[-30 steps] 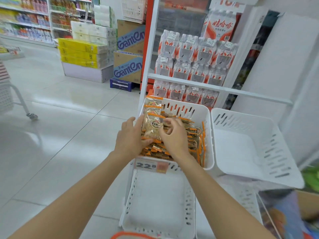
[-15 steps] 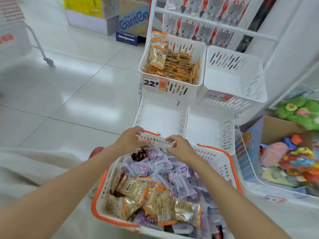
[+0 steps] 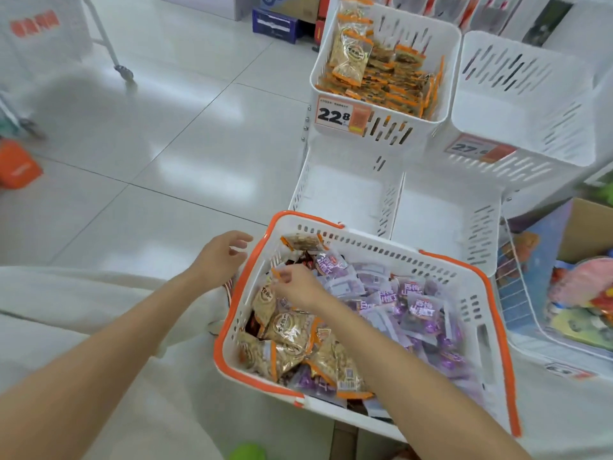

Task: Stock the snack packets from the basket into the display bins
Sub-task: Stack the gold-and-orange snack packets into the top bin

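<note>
A white basket with an orange rim (image 3: 374, 249) sits in front of me. It holds golden snack packets with orange edges (image 3: 288, 330) on its left and purple packets (image 3: 421, 313) on its right. My right hand (image 3: 295, 287) is inside the basket and pinches the orange edge of a golden packet. My left hand (image 3: 220, 257) hovers just outside the basket's far left corner, fingers loosely curled and holding nothing. The upper left display bin (image 3: 428, 31), tagged 22.8, holds several golden packets. The upper right bin (image 3: 524, 104) and the two lower bins (image 3: 345, 197) (image 3: 447, 214) hold nothing.
A wire bin of colourful toys (image 3: 580, 293) stands to the right of the basket. A wheeled white cart (image 3: 122, 71) is at the far left on the tiled floor, with an orange object (image 3: 18, 167) near it. A blue crate (image 3: 275, 23) lies behind the bins.
My hands left the upper bin and came down to the basket. From its far rim, the right hand dipped in among the golden packets and the left moved out past the left corner.
</note>
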The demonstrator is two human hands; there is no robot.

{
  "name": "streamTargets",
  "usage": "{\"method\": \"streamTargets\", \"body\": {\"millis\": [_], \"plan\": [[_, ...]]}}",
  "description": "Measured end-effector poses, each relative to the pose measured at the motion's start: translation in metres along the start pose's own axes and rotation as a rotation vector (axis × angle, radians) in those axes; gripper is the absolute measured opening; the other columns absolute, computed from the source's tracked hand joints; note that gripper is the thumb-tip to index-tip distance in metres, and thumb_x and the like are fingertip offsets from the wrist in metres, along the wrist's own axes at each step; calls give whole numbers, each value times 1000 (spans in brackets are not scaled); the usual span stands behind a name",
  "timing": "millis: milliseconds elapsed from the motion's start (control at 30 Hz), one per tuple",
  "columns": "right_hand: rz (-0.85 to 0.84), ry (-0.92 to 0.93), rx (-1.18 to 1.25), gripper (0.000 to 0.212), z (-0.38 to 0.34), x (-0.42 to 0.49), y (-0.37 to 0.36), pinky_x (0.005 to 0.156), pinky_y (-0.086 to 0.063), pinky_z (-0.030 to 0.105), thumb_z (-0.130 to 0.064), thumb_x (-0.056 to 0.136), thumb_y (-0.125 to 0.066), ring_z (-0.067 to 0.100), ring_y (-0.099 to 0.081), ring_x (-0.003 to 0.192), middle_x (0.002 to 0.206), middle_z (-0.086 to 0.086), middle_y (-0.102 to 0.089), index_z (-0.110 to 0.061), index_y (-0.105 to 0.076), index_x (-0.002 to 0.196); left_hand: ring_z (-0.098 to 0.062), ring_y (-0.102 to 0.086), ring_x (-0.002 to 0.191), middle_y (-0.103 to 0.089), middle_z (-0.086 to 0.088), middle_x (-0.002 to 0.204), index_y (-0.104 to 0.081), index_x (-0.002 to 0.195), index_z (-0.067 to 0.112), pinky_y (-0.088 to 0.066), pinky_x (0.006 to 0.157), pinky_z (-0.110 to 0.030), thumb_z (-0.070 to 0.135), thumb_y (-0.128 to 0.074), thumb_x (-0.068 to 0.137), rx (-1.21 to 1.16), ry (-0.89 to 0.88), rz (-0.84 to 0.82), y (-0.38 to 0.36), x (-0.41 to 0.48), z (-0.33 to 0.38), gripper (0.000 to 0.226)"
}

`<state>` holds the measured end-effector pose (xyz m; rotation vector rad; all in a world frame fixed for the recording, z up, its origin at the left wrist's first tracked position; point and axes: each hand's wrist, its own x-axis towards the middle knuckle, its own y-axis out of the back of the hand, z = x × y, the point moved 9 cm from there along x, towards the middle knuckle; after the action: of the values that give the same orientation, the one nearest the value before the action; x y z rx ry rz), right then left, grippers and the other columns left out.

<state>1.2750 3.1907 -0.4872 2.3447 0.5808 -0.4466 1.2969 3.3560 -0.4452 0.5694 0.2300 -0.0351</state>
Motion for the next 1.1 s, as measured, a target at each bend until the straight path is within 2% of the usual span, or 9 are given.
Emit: {"method": "streamTargets", "body": {"millis": [167,267,367,533,600,700,833,967,1100], "plan": [[296,14,366,13,-17,-21,88,75,-61,36,-11,91,-66,18,-71,68,91,7,-74,-6,-71,103,0,-51,116,-51,21,129,-48,130,43,-44,88,-16,26,-80,80,-112,-119,-326,-47,-19,51,62],[176,42,549,24,-34,-28,107,78,-60,31,-27,100,-55,20,-72,80,87,5,-73,-8,-70,102,-13,-58,105,-56,0,126,-46,131,30,-52,84,-23,13,-74,86,-258,-104,-310,-64,-17,60,55],[350,-8,343,30,-2,-12,134,95,-52,39,-29,100,-51,24,-65,101,112,8,-69,-7,-67,113,-19,-63,84,-62,-18,117,-50,129,24,-56,79,-38,-2,-60,91,-493,57,-175,-44,-6,45,48],[324,-154,87,61,62,35,90,105,-41,34,-29,89,-69,22,-50,128,142,2,-51,-15,-43,143,-19,-64,85,-63,-8,112,-39,130,36,-52,90,-36,32,-79,80,-469,162,-145,-30,8,22,64],[377,-140,-87,55,68,53,74,105,-42,44,-34,86,-71,26,-50,123,133,4,-57,-19,-52,135,-13,-65,82,-62,-1,106,-39,130,28,-56,77,-26,39,-84,73,-422,148,-133,-29,6,22,73],[507,-65,-250,22,56,54,81,97,-43,40,-29,93,-63,26,-52,111,115,7,-60,-18,-70,110,3,-63,61,-69,15,74,-55,97,21,-49,52,-12,20,-81,79,-381,58,-53,-21,4,29,32],[515,87,40,20,18,21,116,65,-42,29,-27,98,-52,13,-53,71,79,-3,-57,-12,-60,87,-13,-70,87,-70,2,98,-53,109,23,-60,74,-30,18,-77,84,-444,78,16,-15,8,25,35],[380,150,240,32,-33,-13,124,69,-60,41,-37,97,-56,20,-64,67,64,-11,-60,-10,-66,86,-17,-69,91,-66,-2,107,-48,122,31,-58,65,-29,28,-65,94,-597,64,-146,-43,-3,48,32],[103,198,280,46,-66,-32,106,67,-47,8,-37,105,-38,3,-58,66,65,-25,-67,-33,-74,76,-36,-67,108,-66,-16,122,-45,137,34,-57,84,-47,43,-71,84,-842,152,-341,-71,-18,66,59]]}}
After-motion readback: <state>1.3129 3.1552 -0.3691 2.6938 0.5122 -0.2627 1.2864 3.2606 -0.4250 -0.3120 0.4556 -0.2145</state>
